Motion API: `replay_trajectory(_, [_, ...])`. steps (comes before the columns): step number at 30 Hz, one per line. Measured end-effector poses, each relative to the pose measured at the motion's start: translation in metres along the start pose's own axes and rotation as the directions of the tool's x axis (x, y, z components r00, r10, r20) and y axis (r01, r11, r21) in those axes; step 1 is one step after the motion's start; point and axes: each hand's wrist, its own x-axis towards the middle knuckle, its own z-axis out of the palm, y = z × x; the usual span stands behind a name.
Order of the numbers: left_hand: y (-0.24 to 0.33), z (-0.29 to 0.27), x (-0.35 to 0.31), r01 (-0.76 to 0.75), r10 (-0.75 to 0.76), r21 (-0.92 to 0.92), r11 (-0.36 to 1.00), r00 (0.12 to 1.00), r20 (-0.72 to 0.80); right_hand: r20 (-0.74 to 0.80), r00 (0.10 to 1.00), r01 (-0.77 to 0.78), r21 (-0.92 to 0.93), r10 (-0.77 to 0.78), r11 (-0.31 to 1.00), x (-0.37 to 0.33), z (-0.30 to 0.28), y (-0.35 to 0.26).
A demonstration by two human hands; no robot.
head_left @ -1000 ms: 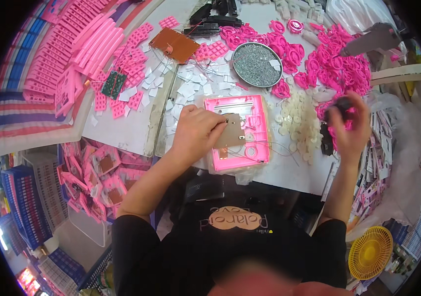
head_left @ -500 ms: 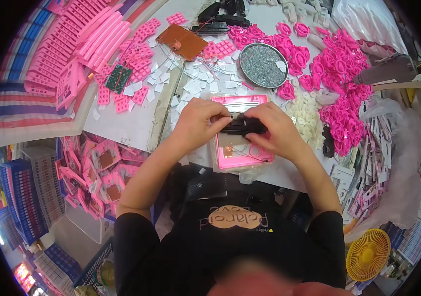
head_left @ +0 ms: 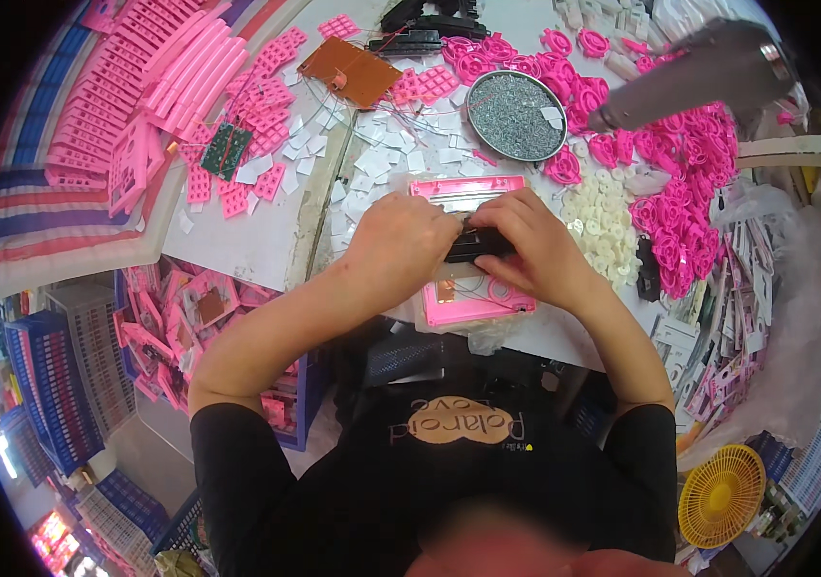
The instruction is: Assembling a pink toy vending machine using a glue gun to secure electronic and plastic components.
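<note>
A shallow pink plastic case lies on a clear plastic bag in front of me, with thin wires and a copper-coloured patch inside it. Across its middle sits a black oblong plastic part. My right hand is closed round the right end of this part, thumb below and fingers above. At its upper left edge, the fingers of my left hand are curled together in a pinch. Whatever they pinch is hidden behind the hand.
Beyond the case stands a round dish of small screws. A grey power screwdriver hangs over piled pink rings. Cream discs lie to the right. Pink cases fill a crate at lower left; stacked pink panels stand farther left.
My left hand has turned over the black part, its back now facing up and its elbow swung outward. The screwdriver has swung left and looks larger. My right hand keeps its hold.
</note>
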Motion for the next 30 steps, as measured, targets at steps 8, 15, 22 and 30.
replay_trajectory(8, [-0.008,0.004,0.0,0.115,-0.116,-0.279,0.953,0.993,0.013,0.023,0.998,0.053,-0.1,-0.051,0.994,0.0,-0.002,-0.001])
replay_trajectory(15, [-0.007,-0.001,0.011,0.263,-0.225,-0.393,0.881,0.964,0.142,0.013,0.999,0.035,-0.299,-0.033,0.954,0.0,0.0,-0.023])
replay_trajectory(22, [-0.019,-0.003,0.032,0.266,-0.171,-0.414,0.87,0.952,0.252,0.145,0.983,0.029,-0.714,0.108,0.699,0.006,0.001,-0.065])
replay_trajectory(30, [-0.014,-0.002,0.032,0.262,-0.176,-0.405,0.876,0.955,0.237,0.264,0.959,0.033,-0.461,0.101,0.887,0.012,-0.009,-0.041])
